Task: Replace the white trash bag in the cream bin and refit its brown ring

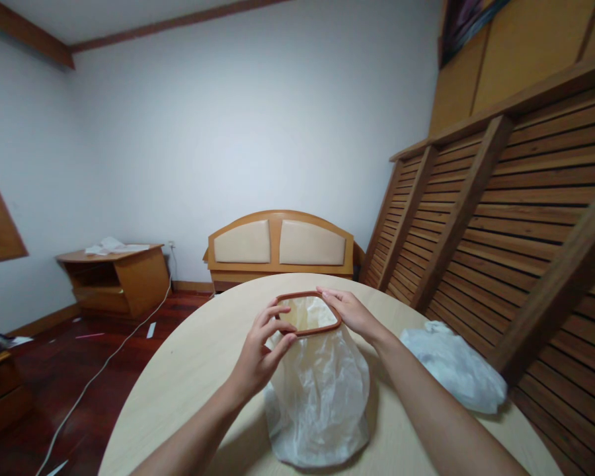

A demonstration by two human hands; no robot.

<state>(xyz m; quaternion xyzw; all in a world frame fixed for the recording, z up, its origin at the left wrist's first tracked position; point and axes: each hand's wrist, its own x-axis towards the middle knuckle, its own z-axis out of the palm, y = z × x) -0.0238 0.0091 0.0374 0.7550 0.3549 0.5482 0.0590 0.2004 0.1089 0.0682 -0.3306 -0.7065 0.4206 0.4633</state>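
A brown hoop (310,330), shaped like a rounded rectangle, is held tilted above the table. Thin white, see-through sheet material (322,396) hangs in folds from its near side, its lower end on the tabletop; I cannot tell whether it is cloth or a plastic bag. At the hoop's left end my left hand (265,344) is closed on the rim, fingers reaching over the opening and thumb at the near edge. My right hand (350,311) pinches the far right corner, fingers along the outside. Inside the hoop, whitish and yellowish areas show.
A knotted white plastic bag (453,367) lies at the right of the round pale table (188,370). Slatted wooden panels (476,218) lean close on the right. Beyond stand a headboard (277,244) and a low cabinet (141,281). A white cable (114,357) crosses the floor.
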